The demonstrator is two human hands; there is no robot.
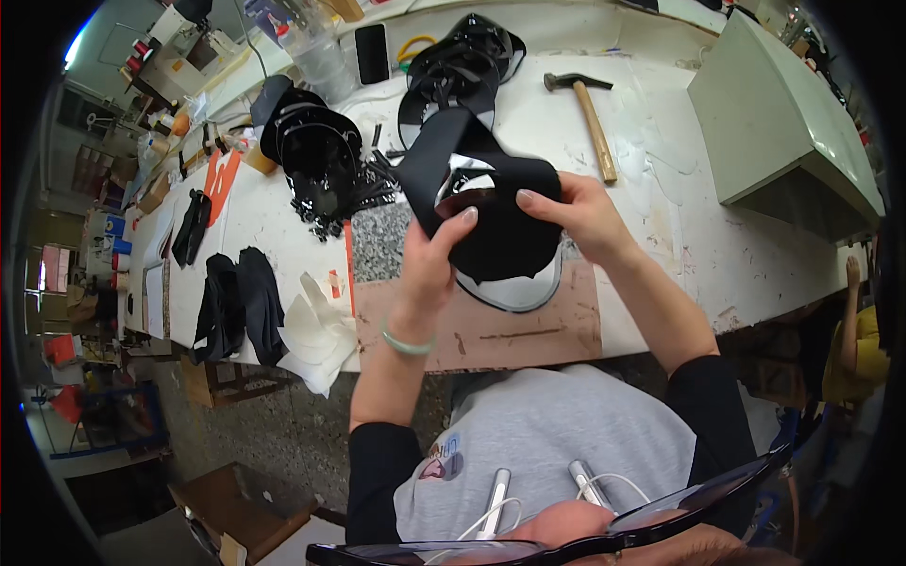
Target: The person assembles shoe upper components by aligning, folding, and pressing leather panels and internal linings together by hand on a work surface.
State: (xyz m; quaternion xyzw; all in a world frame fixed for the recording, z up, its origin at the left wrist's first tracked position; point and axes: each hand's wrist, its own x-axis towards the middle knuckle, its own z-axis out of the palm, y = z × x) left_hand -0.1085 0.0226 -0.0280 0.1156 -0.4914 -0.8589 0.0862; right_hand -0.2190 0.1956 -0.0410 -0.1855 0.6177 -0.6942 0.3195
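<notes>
A black fabric piece [505, 236], matte outside with a shiny inside showing through an opening, is held up over the work board. My left hand [429, 264] grips its left edge, thumb on top and fingers hidden underneath. On the right edge, my right hand [590, 219] pinches it the same way. Below it lies a pale rounded piece [519, 294] with a dark rim, partly covered. The brown board [444, 330] and a speckled stone slab [379, 247] are under my hands.
Stacked glossy black pieces [321, 151] stand left, more [462, 66] behind. A hammer [595, 127] lies to the right, near a grey-green metal box [783, 123]. Black cloth pieces [260, 302] and pale scraps [316, 330] overhang the front edge. A phone [372, 55] stands at the back.
</notes>
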